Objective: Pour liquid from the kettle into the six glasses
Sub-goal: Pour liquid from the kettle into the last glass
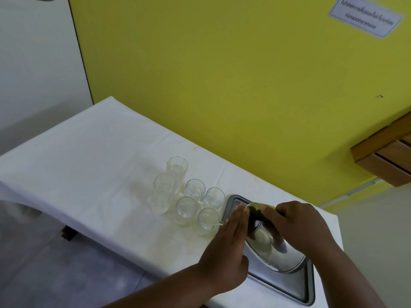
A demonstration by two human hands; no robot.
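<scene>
A white cloth is covering the table (89, 156), which is standing against a yellow wall (222, 74). Nearest the camera, a metal tray (309, 285) is sitting at the table's right end, and the glass kettle (278, 247) is being held tipped over it, its spout leaning toward the glasses on the left. The right hand (298, 225) is wrapping closed around the kettle's dark top and handle, fingers curled over it. The left hand (231, 238) is lying open and flat, fingers straight and together, pressing against the kettle's lid side; it is gripping nothing. A thin stream is reaching the nearest short glass (208, 221), which is standing just beside the tray's left edge. Three more short glasses (195, 190) are clustering close behind it, some touching. Farther back, two tall glasses (164, 192) are standing one behind the other, both holding some clear liquid. On the wall above, a paper sign (367, 16) is hanging, its lettering too blurred to read, and a wooden shelf (387, 156) is jutting out at the right.
</scene>
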